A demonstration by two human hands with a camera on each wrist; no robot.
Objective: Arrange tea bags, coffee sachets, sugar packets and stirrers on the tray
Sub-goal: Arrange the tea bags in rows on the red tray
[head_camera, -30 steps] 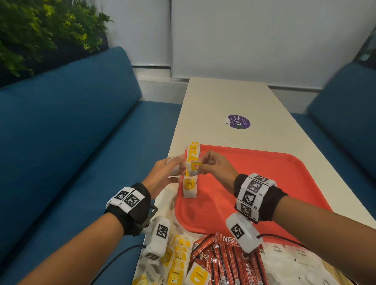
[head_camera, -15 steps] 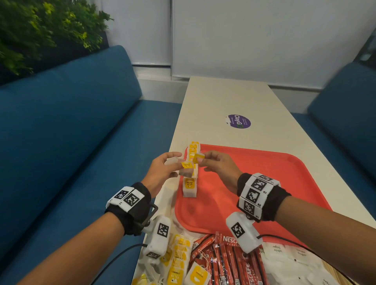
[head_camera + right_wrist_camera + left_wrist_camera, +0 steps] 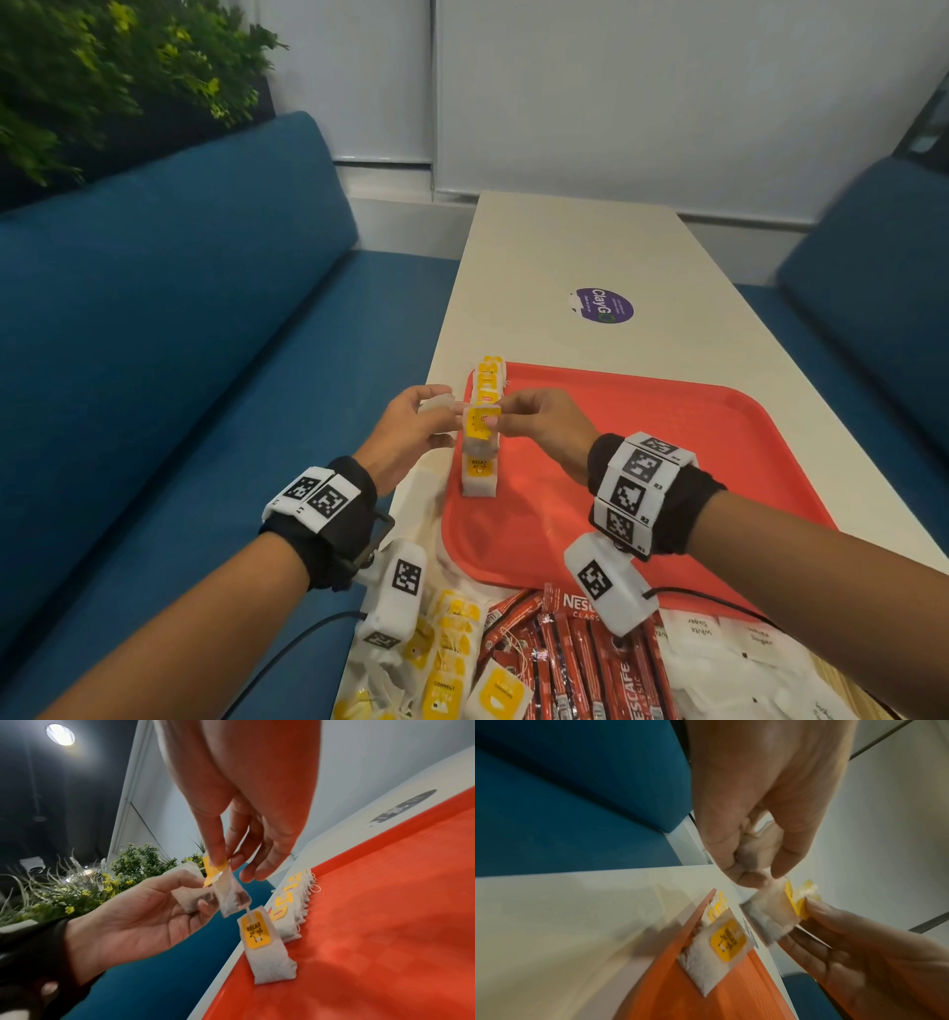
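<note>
Over the last second the right hand (image 3: 544, 431) works a single tea bag (image 3: 232, 895) loose from the cluster held between both hands: its thumb and forefinger now pinch the yellow tag (image 3: 214, 869), and the bag hangs free below it, where before it was pressed against the others. The left hand (image 3: 405, 437) has drawn slightly back toward the bench side, keeping only another white tea bag (image 3: 189, 890) curled in its fingers, so a small gap has opened between the two bags. Both hands sit a little lower and nearer the row of tea bags (image 3: 482, 426) on the tray's left edge.
</note>
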